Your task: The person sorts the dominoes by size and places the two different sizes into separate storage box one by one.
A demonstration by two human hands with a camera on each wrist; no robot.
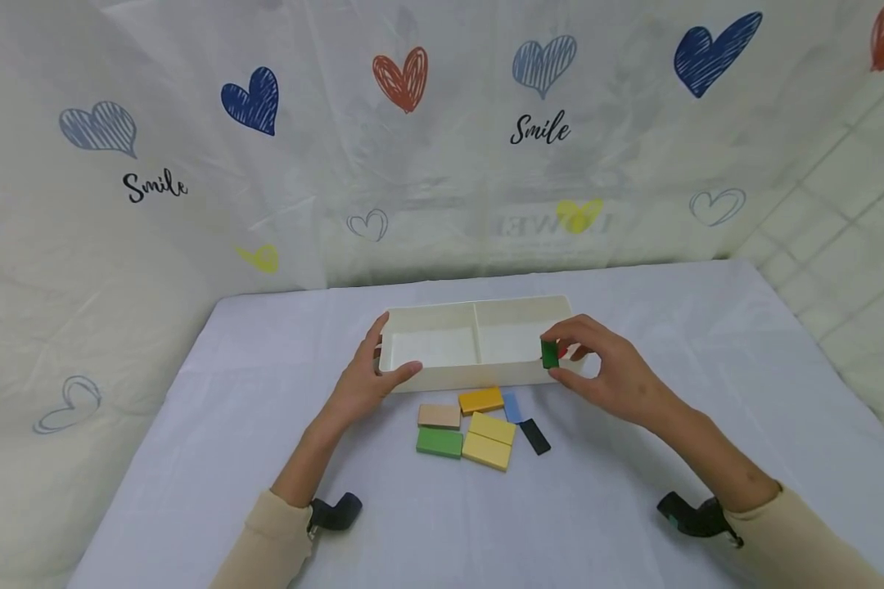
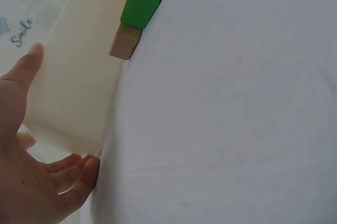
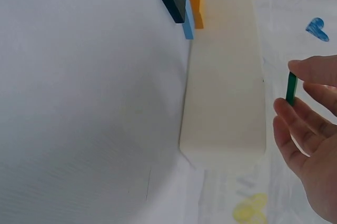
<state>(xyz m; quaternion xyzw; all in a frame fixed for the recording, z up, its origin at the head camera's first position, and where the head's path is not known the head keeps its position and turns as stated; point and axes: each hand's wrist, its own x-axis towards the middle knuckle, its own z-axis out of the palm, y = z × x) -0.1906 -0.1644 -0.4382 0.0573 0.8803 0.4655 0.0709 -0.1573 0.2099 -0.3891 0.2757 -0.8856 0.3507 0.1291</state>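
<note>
A long white divided box stands on the table. My left hand grips its left end, the thumb over the front wall and the fingers at the end wall, as the left wrist view also shows. Above the right end of the box, my right hand pinches a small dark green block between thumb and fingertips. In the right wrist view the green block looks thin and upright. A bit of red shows behind it, mostly hidden by the fingers.
In front of the box lie a tan block, a green block, two yellow blocks, an orange block, a light blue block and a black block. A white cloth covers the table.
</note>
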